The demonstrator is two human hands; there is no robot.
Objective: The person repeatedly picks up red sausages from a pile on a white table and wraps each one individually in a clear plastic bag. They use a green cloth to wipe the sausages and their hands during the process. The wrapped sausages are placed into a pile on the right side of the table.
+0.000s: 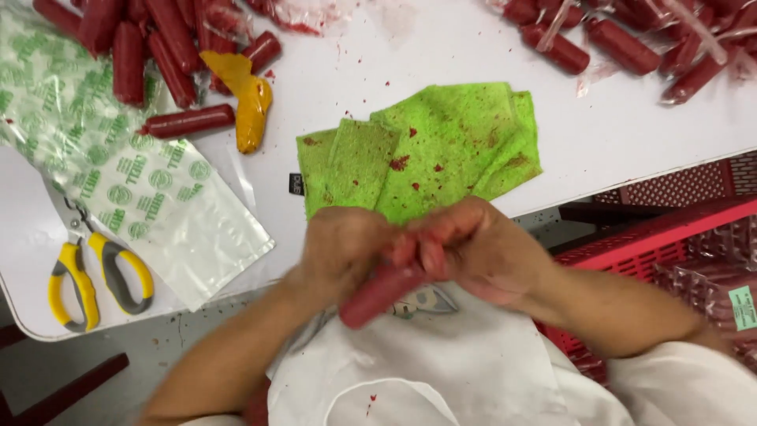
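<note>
Red and smooth, 1 sausage (378, 293) sits in both hands just below the green cloth (426, 150), over a white apron. In the head view the left hand (343, 252) wraps its upper part, fingers curled shut around it; the right hand (473, 248) pinches the top end, fingers together on it. Left of the cloth lie a yellow casing scrap (248, 99), loose sausages (150, 43), a printed plastic bag (150, 197) and yellow scissors (95, 276). Right of the cloth stands a red crate (670, 237).
</note>
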